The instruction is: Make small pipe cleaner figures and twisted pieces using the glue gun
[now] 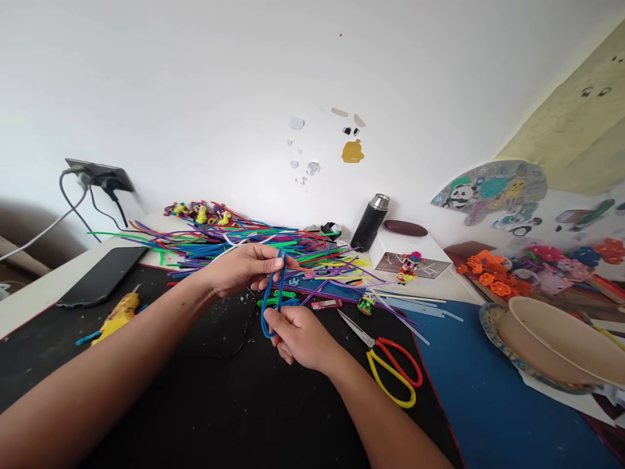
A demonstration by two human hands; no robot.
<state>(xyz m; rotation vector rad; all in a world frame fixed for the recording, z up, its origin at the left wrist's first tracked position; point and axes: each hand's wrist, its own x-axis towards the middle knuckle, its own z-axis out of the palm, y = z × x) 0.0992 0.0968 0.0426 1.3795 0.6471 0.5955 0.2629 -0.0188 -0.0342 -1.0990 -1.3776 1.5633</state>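
A blue pipe cleaner (266,301), bent into a long narrow loop, is stretched between my two hands above the black mat. My left hand (247,266) pinches its upper part between thumb and fingertips. Lower down and a little to the right, my right hand (299,335) is closed on the bottom of the loop. Just behind the hands lies a large spread of coloured pipe cleaners (195,247). Some short green and blue pieces (280,299) rest on the mat beside the loop.
Scissors (374,342) with red and yellow handles lie open right of my right hand. A yellow figure (120,316) and a phone (103,277) are at the left. Farther back stand a black flask (371,223) and a white box (415,257). Bowls (561,339) sit at the right.
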